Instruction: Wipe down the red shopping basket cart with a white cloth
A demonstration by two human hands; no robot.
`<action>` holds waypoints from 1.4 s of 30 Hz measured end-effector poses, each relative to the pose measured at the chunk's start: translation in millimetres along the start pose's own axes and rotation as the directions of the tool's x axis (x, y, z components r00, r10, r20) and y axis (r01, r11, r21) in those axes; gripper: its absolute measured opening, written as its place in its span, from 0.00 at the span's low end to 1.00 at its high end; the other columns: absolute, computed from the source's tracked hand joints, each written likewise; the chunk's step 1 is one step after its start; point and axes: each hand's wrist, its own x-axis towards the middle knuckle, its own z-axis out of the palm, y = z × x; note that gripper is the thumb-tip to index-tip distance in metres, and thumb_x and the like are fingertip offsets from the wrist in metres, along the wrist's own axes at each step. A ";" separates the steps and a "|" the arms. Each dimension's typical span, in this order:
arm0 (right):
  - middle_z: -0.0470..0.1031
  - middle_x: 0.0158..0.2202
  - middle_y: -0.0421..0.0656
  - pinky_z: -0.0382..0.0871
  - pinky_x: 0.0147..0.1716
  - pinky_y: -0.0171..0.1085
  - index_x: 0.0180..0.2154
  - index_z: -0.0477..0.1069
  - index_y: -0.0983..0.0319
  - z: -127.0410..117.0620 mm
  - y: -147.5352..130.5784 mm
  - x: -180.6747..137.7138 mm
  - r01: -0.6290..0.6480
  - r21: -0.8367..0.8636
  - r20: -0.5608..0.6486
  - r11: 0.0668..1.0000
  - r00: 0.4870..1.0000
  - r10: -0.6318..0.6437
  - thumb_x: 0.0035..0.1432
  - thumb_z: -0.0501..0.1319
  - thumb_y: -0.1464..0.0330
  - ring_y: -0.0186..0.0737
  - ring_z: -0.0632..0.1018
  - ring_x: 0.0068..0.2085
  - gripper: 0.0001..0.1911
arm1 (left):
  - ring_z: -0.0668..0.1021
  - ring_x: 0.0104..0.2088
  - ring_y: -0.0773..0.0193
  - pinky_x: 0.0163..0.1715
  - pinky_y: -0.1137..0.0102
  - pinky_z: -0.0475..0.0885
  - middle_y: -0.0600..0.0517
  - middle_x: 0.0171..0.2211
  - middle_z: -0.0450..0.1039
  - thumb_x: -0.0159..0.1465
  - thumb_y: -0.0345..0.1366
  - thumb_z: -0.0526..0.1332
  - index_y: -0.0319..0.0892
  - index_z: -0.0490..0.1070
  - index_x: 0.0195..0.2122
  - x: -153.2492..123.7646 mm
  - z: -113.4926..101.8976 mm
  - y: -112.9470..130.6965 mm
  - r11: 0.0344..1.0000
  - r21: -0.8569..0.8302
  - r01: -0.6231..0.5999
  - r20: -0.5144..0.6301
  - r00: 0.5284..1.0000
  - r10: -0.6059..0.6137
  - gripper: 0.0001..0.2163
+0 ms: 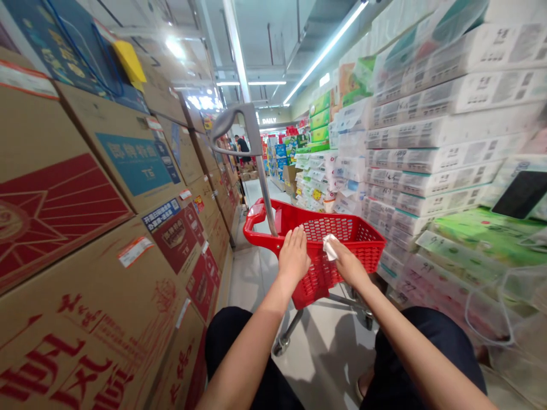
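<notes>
A red plastic shopping basket on a wheeled frame (342, 233) stands in a narrow shop aisle in front of me. My left hand (294, 253) lies on its near rim with the fingers stretched flat. Closed around a small white tissue or cloth (330, 246), my right hand (347, 263) presses it against the rim further right. A grey metal pull handle (239, 128) rises from the basket's left side.
Stacked brown cardboard cartons (85, 228) wall the left side of the aisle. Piled packs of tissue paper (436, 154) line the right. The pale tiled floor (329, 347) runs ahead, where a person (243, 147) stands far off among more goods.
</notes>
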 end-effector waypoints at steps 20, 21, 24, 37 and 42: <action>0.66 0.68 0.54 0.57 0.70 0.57 0.68 0.64 0.63 25.7 -39.3 20.3 0.050 0.049 -0.020 0.998 0.999 -0.049 0.57 0.48 0.82 0.48 0.63 0.71 0.38 | 0.61 0.72 0.50 0.75 0.53 0.46 0.36 0.66 0.67 0.59 0.33 0.60 0.28 0.66 0.64 -14.2 -7.0 -19.0 0.999 -0.044 0.012 -0.070 0.997 -0.015 0.30; 0.65 0.69 0.54 0.58 0.70 0.55 0.68 0.64 0.63 30.4 -46.5 22.0 0.070 0.056 -0.004 0.996 0.998 -0.070 0.58 0.49 0.81 0.47 0.63 0.71 0.37 | 0.61 0.72 0.50 0.75 0.53 0.46 0.36 0.66 0.67 0.60 0.34 0.59 0.28 0.66 0.64 -14.4 -6.6 -18.4 0.999 -0.046 0.015 -0.073 0.997 -0.018 0.30; 0.61 0.72 0.49 0.58 0.71 0.52 0.70 0.60 0.60 40.6 -62.1 23.0 0.159 0.115 0.033 0.980 0.986 -0.164 0.59 0.50 0.80 0.44 0.61 0.72 0.38 | 0.62 0.71 0.50 0.74 0.54 0.47 0.36 0.66 0.67 0.62 0.35 0.59 0.27 0.64 0.65 -15.9 -6.6 -17.6 0.999 -0.049 0.019 -0.072 0.997 -0.022 0.30; 0.58 0.73 0.47 0.55 0.72 0.52 0.72 0.57 0.59 39.0 -71.0 26.7 0.193 0.168 0.051 0.967 0.978 -0.204 0.61 0.50 0.79 0.43 0.59 0.73 0.38 | 0.62 0.72 0.51 0.74 0.54 0.49 0.37 0.70 0.60 0.59 0.33 0.60 0.29 0.50 0.72 -18.0 -3.6 -20.1 0.994 -0.103 0.026 -0.098 0.995 -0.036 0.40; 0.60 0.72 0.49 0.54 0.72 0.53 0.70 0.60 0.62 29.4 -44.3 18.5 0.101 0.128 0.021 0.987 0.994 -0.104 0.57 0.48 0.81 0.43 0.60 0.73 0.40 | 0.60 0.72 0.50 0.74 0.54 0.49 0.37 0.71 0.59 0.60 0.33 0.59 0.31 0.52 0.72 -21.3 -3.6 -21.3 0.996 -0.090 0.011 -0.098 0.995 -0.020 0.38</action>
